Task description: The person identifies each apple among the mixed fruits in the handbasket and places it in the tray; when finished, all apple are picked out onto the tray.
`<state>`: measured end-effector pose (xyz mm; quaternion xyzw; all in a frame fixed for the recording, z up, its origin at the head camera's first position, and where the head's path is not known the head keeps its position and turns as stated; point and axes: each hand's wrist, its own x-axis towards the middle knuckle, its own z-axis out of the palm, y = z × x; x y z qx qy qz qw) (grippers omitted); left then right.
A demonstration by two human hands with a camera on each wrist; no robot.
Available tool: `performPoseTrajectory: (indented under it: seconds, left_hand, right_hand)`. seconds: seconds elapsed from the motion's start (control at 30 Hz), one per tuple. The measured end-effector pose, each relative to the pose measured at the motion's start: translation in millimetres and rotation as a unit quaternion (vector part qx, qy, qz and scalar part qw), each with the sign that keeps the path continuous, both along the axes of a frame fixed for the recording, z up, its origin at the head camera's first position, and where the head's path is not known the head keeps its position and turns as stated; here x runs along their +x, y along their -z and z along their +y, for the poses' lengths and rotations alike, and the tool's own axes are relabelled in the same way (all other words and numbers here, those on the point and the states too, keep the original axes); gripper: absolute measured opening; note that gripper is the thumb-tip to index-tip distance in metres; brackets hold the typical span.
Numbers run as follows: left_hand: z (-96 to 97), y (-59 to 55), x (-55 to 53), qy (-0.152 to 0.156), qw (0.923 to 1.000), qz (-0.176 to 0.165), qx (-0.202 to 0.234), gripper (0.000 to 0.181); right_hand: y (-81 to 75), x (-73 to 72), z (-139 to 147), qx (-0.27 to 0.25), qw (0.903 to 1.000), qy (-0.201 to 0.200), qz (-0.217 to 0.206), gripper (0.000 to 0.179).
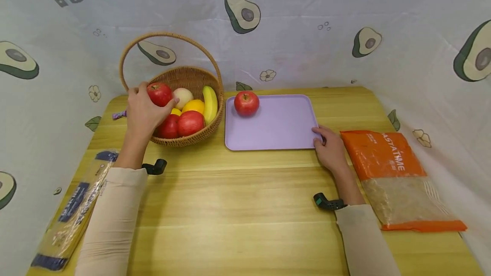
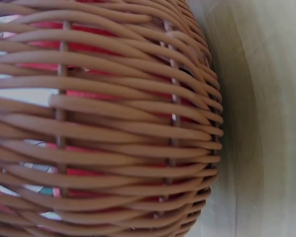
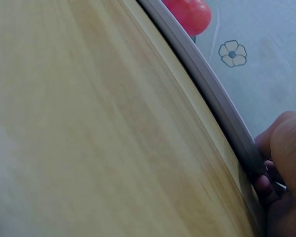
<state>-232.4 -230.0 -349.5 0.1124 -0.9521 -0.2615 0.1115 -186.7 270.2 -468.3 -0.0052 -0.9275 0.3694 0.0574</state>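
Note:
In the head view my left hand (image 1: 142, 112) grips a red apple (image 1: 159, 93) between thumb and fingers, at the left side of the wicker basket (image 1: 186, 141). Inside the basket are two more red fruits (image 1: 191, 123), a banana (image 1: 210, 103), a pale round fruit (image 1: 183, 97) and yellow fruit (image 1: 193, 106). My right hand (image 1: 330, 148) pinches the lower right corner of a lilac tray (image 1: 280, 125). Another red apple (image 1: 246, 103) sits in the tray's upper left corner. Woven basket wall (image 2: 113, 128) fills most of the left wrist view, hiding my left hand there.
The basket's tall handle (image 1: 168, 34) arches over the fruit. An orange-and-clear pasta bag (image 1: 399, 178) lies at the right. Along the left edge lies a long clear packet (image 1: 76, 208), with a small purple wrapper (image 1: 119, 115) farther back. A patterned sheet hangs behind the wooden table (image 1: 234, 212).

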Motion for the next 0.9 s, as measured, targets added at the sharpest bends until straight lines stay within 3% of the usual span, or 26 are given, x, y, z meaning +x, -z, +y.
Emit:
performPoseTrajectory:
  seconds: [0.37, 0.67, 0.9]
  left_hand:
    - [-0.8, 3.3, -10.4, -0.001, 0.9992, -0.030, -0.027, 0.102]
    - [-0.7, 9.3, -16.4, 0.005, 0.9987, -0.048, -0.018, 0.103]
    - [-2.0, 8.7, -19.8, -0.003, 0.9984, -0.055, -0.017, 0.093]
  right_hand:
    - [1.2, 0.4, 0.5, 0.000, 1.0000, -0.002, 0.005, 0.042]
    - [3.7, 1.0, 0.7, -0.003, 0.9999, 0.000, 0.011, 0.041]
    - [5.1, -0.9, 1.2, -0.001, 0.9998, 0.000, 0.018, 0.041]
